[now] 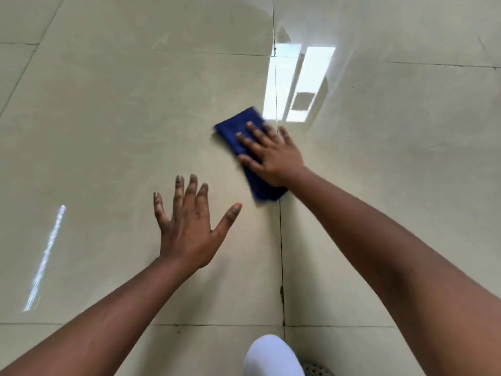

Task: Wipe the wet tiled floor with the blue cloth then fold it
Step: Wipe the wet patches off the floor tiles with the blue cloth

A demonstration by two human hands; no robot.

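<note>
**Inspector:** Status of the wiping stage?

**Assessor:** In progress, by my reading. The blue cloth (250, 150) lies flat on the tiled floor (108, 118), just left of a grout line (280, 240) and just below a bright window reflection (298, 82). The right hand (271, 156) presses down on it, fingers (244, 139) straight and spread, nothing curled round the fabric. The cloth's edges are blurred, which suggests a stroke under way.

**Inspector:** And the other hand?

**Assessor:** The left hand (187, 226) is spread with straight fingers, holding nothing, near the cloth but apart from it. Whether it rests on the tile or hovers just above, I cannot tell.

**Inspector:** How wet is the surface?

**Assessor:** The floor is glossy throughout, with a streak of glare (46, 256) at the left. A darker patch beside the reflection may be water; I cannot confirm it.

**Inspector:** Folding?

**Assessor:** The cloth is already a compact, layered rectangle, so it is being used folded. The final fold, as the task's closing step, I judge not yet done.

**Inspector:** Outstanding?

**Assessor:** Finish wiping; then fold.
</note>
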